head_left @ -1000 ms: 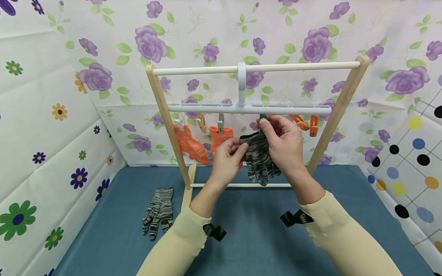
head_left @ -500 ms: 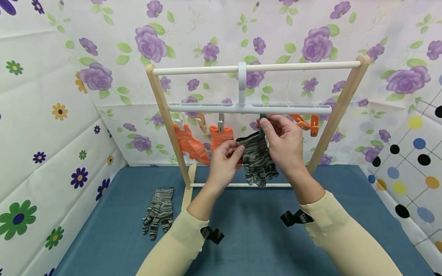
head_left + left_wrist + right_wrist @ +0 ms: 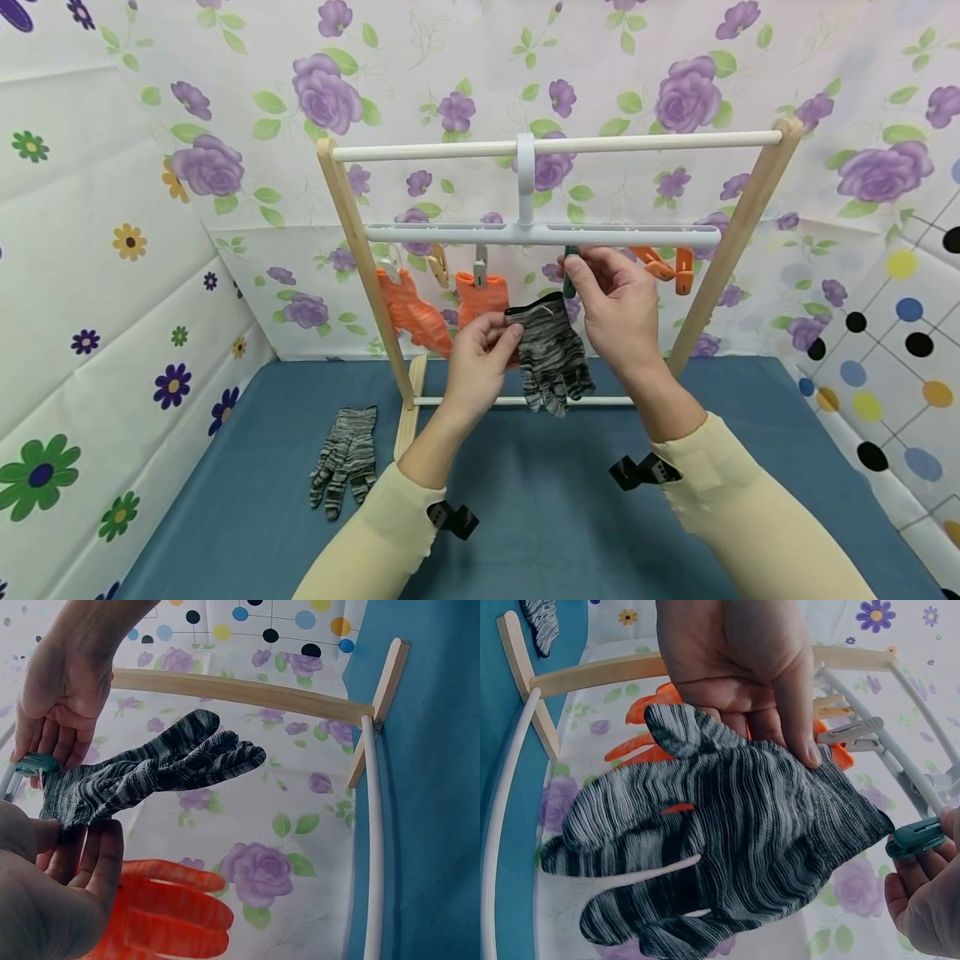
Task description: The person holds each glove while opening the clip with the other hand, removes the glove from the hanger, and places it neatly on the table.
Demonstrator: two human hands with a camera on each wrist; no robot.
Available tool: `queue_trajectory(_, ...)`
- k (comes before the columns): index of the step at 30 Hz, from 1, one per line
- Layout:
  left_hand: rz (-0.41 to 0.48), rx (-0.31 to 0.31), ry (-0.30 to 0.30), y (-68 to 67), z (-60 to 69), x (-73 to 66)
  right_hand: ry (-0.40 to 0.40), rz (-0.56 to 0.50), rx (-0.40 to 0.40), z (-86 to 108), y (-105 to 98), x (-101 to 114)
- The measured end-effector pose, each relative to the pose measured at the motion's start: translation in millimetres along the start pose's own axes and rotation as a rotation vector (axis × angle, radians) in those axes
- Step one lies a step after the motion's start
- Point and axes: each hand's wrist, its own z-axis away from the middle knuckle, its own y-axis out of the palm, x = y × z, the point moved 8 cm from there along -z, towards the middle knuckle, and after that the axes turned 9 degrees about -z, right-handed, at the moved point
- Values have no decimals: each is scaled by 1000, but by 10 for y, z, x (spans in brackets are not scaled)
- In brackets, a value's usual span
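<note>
Pinched by its cuff in my left hand (image 3: 477,358), a black-and-grey knitted glove (image 3: 551,354) hangs fingers down below the white hanger (image 3: 630,237). My right hand (image 3: 618,304) pinches a green clothespin (image 3: 570,273) under the hanger bar. In the right wrist view, the cuff's far corner meets the tip of the green clothespin (image 3: 916,838); whether the clip bites the knit I cannot tell. A matching glove (image 3: 345,458) lies on the blue table at the left. Two orange gloves (image 3: 416,312) hang from clips left of my hands.
A wooden rack (image 3: 738,233) with a white top rod (image 3: 652,144) carries the hanger. Two orange clothespins (image 3: 682,271) hang at the hanger's right, and a tan clothespin (image 3: 437,267) hangs between the orange gloves. Patterned cloth walls surround the blue table (image 3: 570,500).
My left hand has moved left and slightly down with the knitted glove, drawing its cuff out from behind my right fingers. My right hand and the green clothespin have stayed in place.
</note>
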Motion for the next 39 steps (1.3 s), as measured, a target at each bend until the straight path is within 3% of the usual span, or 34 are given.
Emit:
queue_trajectory(22,-55,-14,1,-278,266,54,39,23,28,37,30,-46)
queue_trajectory(35,-102,-33,-5,-480,378,108,3,0,50,54,56,-82)
queue_trajectory(39,-124,-48,-31,-546,417,142,-8,-21,49,53,59,-80)
